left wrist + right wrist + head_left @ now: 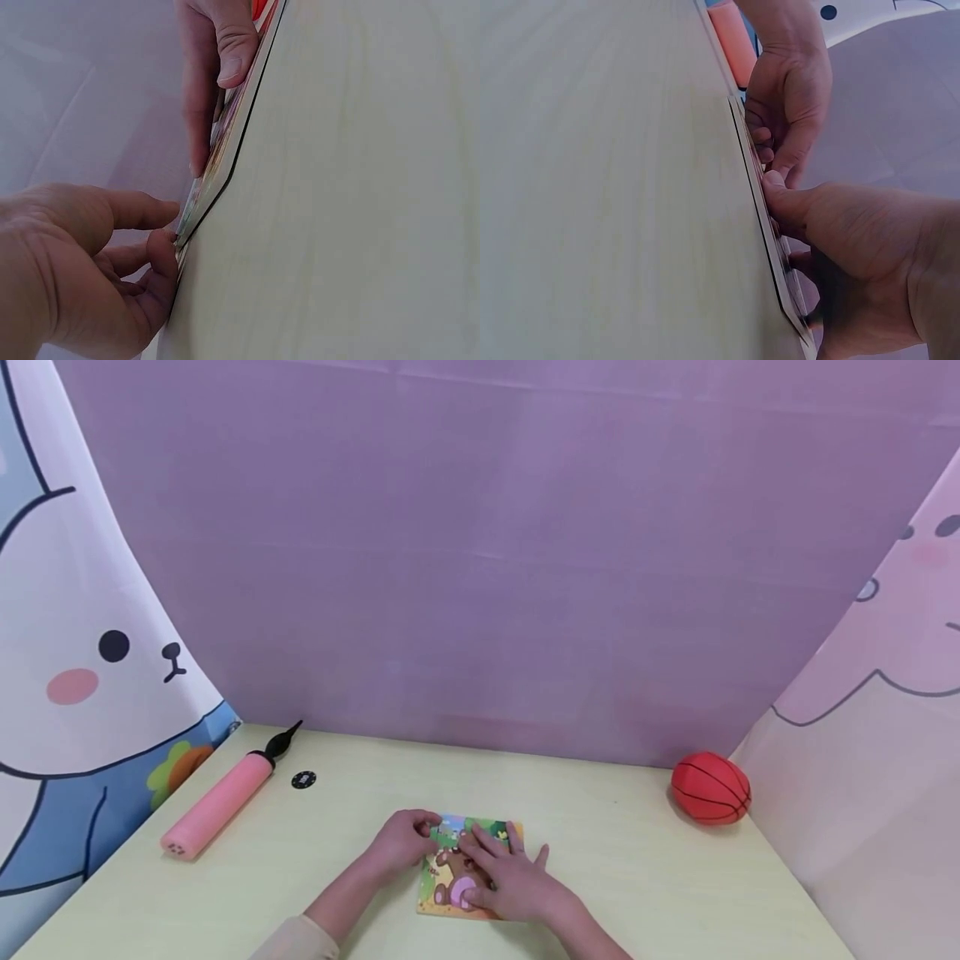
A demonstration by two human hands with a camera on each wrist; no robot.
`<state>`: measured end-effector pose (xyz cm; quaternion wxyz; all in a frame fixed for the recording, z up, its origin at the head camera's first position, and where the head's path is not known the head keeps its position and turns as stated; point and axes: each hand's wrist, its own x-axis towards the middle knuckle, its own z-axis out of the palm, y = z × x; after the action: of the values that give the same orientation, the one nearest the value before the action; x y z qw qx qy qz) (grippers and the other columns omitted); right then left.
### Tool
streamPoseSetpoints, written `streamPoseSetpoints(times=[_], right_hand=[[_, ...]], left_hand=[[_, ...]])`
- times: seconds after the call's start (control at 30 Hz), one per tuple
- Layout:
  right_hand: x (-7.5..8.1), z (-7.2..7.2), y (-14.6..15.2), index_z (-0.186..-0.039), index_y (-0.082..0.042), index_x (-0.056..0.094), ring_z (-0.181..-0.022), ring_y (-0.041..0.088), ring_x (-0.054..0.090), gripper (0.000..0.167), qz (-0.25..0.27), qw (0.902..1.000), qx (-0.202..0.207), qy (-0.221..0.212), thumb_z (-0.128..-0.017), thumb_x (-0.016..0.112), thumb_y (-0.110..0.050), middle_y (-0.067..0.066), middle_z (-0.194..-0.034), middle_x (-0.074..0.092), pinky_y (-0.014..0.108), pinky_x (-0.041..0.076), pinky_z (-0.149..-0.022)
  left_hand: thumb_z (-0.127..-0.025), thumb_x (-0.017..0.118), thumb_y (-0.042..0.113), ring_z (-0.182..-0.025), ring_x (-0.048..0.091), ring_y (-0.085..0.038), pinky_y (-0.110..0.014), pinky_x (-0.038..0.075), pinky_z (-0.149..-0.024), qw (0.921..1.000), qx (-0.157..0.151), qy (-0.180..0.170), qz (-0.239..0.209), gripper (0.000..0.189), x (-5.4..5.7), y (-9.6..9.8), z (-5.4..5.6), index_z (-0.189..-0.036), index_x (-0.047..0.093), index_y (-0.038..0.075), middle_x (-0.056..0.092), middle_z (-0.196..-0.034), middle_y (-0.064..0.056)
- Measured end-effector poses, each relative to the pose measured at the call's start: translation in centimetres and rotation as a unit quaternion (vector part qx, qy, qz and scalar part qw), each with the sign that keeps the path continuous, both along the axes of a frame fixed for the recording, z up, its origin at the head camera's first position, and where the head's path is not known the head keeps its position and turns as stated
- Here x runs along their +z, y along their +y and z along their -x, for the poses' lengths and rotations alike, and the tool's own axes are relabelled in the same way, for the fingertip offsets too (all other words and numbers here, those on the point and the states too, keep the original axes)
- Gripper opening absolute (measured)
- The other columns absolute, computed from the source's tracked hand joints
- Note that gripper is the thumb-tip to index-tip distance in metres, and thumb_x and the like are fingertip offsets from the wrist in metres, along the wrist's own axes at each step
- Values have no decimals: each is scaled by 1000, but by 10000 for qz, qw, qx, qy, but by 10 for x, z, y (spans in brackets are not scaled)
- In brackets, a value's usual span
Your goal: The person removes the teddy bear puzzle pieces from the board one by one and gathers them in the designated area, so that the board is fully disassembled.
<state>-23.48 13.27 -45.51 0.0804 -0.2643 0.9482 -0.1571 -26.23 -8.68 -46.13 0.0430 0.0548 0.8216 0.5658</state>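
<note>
A thin square puzzle board (442, 893) with a brown bear picture lies flat on the table, near its front. At the board's upper left edge, my left hand (403, 841) has its fingers curled and pinches the rim between thumb and fingertips. My right hand (517, 881) is spread over the right part of the picture, fingers fairly straight and pressing down, covering part of the bear. In the left wrist view the board's side (225, 161) shows as a pale edge with a dark line beneath.
A pink hand pump (221, 806) with a black nozzle lies on the left of the table (600, 860). Close to its nozzle is a small black disc (303, 779). A red toy basketball (710, 788) sits at the back right. Purple cloth (480, 568) hangs behind.
</note>
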Motion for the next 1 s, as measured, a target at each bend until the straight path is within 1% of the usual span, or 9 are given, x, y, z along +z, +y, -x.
streamPoseSetpoints(times=[0.23,0.43,0.53,0.73,0.9,1.0], right_hand=[[-1,-1,1,-158,-33,34,-147,55,11,71,-29,10000,-1,-16,-96,61,-54,-1,-166,24,91,11,-90],[0,-1,1,-159,-32,34,-147,54,11,73,-120,9999,7,-7,-95,59,-57,-2,-166,23,91,11,-91],[1,-1,0,-158,-32,35,-147,53,11,73,-132,9999,31,40,-95,59,-58,-2,-166,23,91,12,-91],[0,0,1,-158,-33,35,-147,53,12,73,-151,9998,43,76,-95,59,-59,-3,-166,23,91,12,-91],[-1,1,1,-158,-34,34,-147,53,11,74,-157,9999,30,31,-94,59,-60,-4,-167,22,91,12,-91],[-2,1,1,-158,-34,34,-148,52,11,74,-141,9999,27,-15,-94,60,-60,-5,-167,21,91,12,-91]], left_hand=[[-79,70,-10,-68,48,-15,-20,41,-51,9997,81,-94,-187,41,-3,1,2,-119,65,-9,54,-89,-8],[-79,71,-6,-76,56,-18,-25,46,-53,9992,34,-135,-382,44,-3,1,2,-123,64,-6,62,-100,-11],[-80,72,-4,-77,60,-19,-26,46,-53,9988,-22,-132,-478,43,-3,1,3,-123,62,-5,66,-101,-10],[-82,72,-5,-72,62,-17,-26,45,-50,9994,-12,81,-332,41,-3,3,2,-121,61,-5,70,-91,-8],[-83,71,-5,-69,60,-16,-25,47,-51,9997,-56,186,-168,46,-4,4,2,-128,60,-6,68,-89,-8],[-84,71,-5,-67,59,-15,-23,46,-50,9996,-92,233,-110,45,-5,4,1,-127,60,-7,67,-89,-8]])
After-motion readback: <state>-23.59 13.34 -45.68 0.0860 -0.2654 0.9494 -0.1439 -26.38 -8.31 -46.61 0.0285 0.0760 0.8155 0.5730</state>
